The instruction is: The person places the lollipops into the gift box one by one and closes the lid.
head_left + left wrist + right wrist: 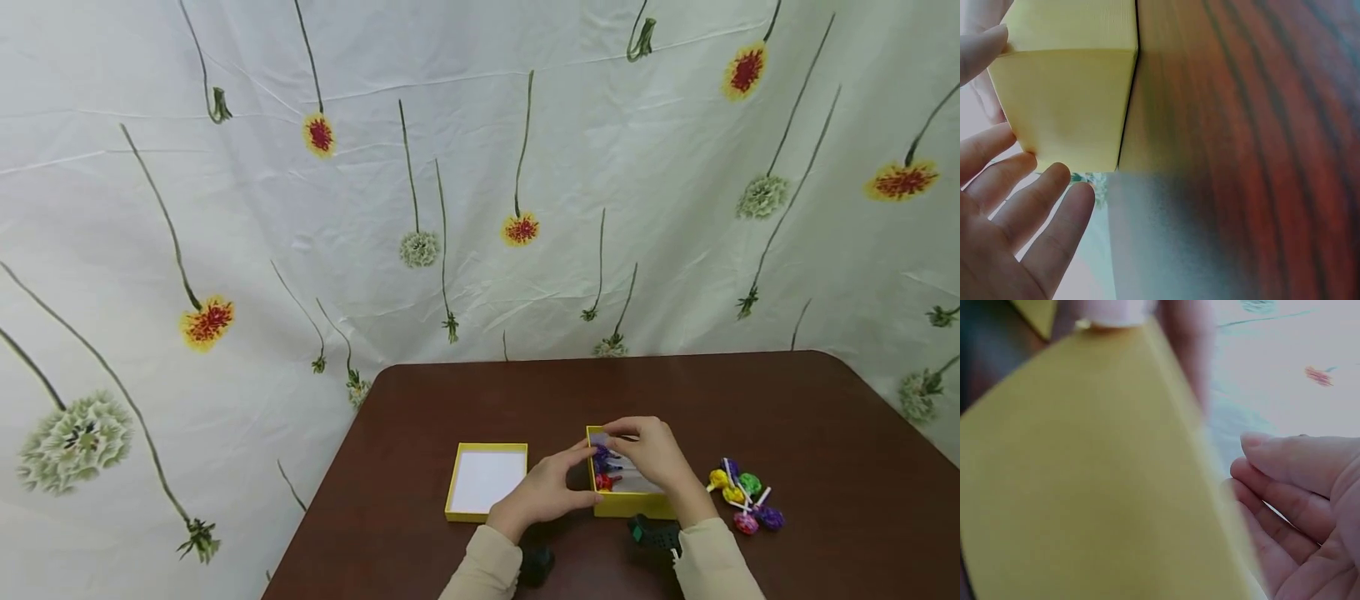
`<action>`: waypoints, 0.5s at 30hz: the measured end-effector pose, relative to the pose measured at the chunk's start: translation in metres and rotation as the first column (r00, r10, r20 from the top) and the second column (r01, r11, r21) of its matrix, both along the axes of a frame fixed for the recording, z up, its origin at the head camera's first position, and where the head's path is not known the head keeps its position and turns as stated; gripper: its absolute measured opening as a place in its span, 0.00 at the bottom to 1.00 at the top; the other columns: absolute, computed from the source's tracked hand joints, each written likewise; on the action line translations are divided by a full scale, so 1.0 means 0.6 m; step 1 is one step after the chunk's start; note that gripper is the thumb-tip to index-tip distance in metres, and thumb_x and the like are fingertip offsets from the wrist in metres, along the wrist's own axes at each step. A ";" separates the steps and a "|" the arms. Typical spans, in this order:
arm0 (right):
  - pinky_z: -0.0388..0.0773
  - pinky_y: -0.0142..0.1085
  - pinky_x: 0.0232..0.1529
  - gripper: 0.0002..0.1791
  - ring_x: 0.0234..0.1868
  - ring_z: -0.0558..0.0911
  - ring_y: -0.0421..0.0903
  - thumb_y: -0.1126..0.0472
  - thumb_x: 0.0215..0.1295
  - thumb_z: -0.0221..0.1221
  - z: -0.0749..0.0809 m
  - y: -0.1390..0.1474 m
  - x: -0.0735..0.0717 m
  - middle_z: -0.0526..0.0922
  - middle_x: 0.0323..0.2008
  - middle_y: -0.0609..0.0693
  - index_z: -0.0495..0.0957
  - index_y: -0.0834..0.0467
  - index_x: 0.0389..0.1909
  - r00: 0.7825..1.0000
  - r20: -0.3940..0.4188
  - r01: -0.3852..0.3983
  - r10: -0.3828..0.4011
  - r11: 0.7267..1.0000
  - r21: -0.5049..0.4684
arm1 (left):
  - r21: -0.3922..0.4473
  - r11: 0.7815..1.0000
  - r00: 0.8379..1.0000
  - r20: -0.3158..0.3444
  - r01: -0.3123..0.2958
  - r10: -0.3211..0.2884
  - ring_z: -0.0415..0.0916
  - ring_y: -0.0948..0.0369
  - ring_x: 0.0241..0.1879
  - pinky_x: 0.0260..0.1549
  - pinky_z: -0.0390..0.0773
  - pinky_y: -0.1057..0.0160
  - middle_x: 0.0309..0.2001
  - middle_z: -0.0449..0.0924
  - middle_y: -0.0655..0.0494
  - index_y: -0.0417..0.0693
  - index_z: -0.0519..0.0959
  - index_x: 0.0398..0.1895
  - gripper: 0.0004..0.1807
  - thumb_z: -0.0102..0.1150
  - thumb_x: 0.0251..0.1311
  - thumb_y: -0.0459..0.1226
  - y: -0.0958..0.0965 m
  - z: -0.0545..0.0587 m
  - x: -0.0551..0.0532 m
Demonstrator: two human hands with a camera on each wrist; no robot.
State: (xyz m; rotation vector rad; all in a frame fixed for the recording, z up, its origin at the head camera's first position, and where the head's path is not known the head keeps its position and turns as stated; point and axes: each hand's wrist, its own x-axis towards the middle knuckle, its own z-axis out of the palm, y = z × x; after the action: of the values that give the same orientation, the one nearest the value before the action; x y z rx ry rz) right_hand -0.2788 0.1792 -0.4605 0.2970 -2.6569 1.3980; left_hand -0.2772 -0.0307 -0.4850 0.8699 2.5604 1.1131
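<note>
An uncovered yellow box (633, 504) stands on the table with purple and red wrapped lollipops (604, 482) along its left side. My left hand (543, 492) holds the box's left end, its thumb at the near corner and fingertips along the left wall. In the left wrist view, the ring and little fingers (1060, 237) extend past the wall. My right hand (651, 454) reaches over the box, fingertips near the far left corner beside something pale lilac. In the right wrist view, its thumb (1285, 459) lies close to the index finger; the box hides whatever is between the tips.
A shallow yellow lid (487, 482) with a white inside lies left of the box. Several loose lollipops (746, 496), yellow, green, purple and pink, lie in a pile to the right. Behind the brown table (420, 408) hangs a flowered white cloth (337, 208).
</note>
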 end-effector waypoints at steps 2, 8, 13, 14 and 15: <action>0.83 0.51 0.54 0.12 0.52 0.84 0.59 0.65 0.68 0.62 0.007 0.013 0.007 0.87 0.49 0.60 0.85 0.63 0.49 1.000 -0.008 0.020 -0.020 1.000 -0.003 | -0.006 1.000 1.000 0.004 -0.009 0.009 0.61 0.53 0.75 0.70 0.67 0.48 0.78 0.57 0.57 0.54 0.65 0.75 0.39 0.66 0.62 0.50 0.001 -0.002 0.002; 0.81 0.55 0.53 0.15 0.57 0.80 0.63 0.58 0.71 0.60 0.037 0.062 0.025 0.85 0.53 0.64 0.84 0.63 0.52 0.990 -0.014 0.138 -0.138 0.990 0.015 | -0.016 0.999 1.000 0.001 -0.030 0.030 0.61 0.53 0.75 0.70 0.67 0.49 0.78 0.57 0.59 0.55 0.66 0.75 0.39 0.67 0.60 0.51 0.002 -0.002 0.005; 0.81 0.57 0.53 0.21 0.59 0.78 0.66 0.54 0.74 0.57 0.049 0.109 0.037 0.78 0.60 0.68 0.79 0.65 0.59 0.975 0.024 0.221 -0.221 0.975 0.030 | -0.017 1.000 1.000 -0.004 -0.021 0.021 0.60 0.53 0.76 0.71 0.66 0.49 0.78 0.57 0.61 0.56 0.66 0.75 0.39 0.67 0.60 0.50 0.000 0.000 0.003; 0.80 0.58 0.54 0.22 0.59 0.77 0.67 0.54 0.75 0.55 0.048 0.118 0.038 0.77 0.61 0.69 0.78 0.65 0.60 0.971 0.032 0.234 -0.235 0.971 0.039 | -0.017 1.000 1.000 -0.006 -0.018 0.018 0.60 0.54 0.76 0.71 0.66 0.49 0.78 0.57 0.61 0.56 0.66 0.75 0.39 0.67 0.60 0.50 0.000 0.001 0.002; 0.80 0.58 0.53 0.23 0.59 0.77 0.67 0.53 0.76 0.55 0.048 0.127 0.040 0.76 0.62 0.70 0.77 0.66 0.61 0.968 0.036 0.247 -0.249 0.968 0.053 | -0.018 1.000 1.000 -0.007 -0.014 0.014 0.59 0.54 0.76 0.71 0.66 0.49 0.78 0.56 0.62 0.57 0.65 0.75 0.40 0.67 0.61 0.50 0.000 0.001 0.001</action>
State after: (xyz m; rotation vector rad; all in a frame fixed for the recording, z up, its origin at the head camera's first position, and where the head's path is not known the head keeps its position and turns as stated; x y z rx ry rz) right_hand -0.2549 0.2556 -0.4320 -0.0615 -2.6513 1.2778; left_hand -0.2763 -0.0307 -0.4844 0.8544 2.5823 1.0905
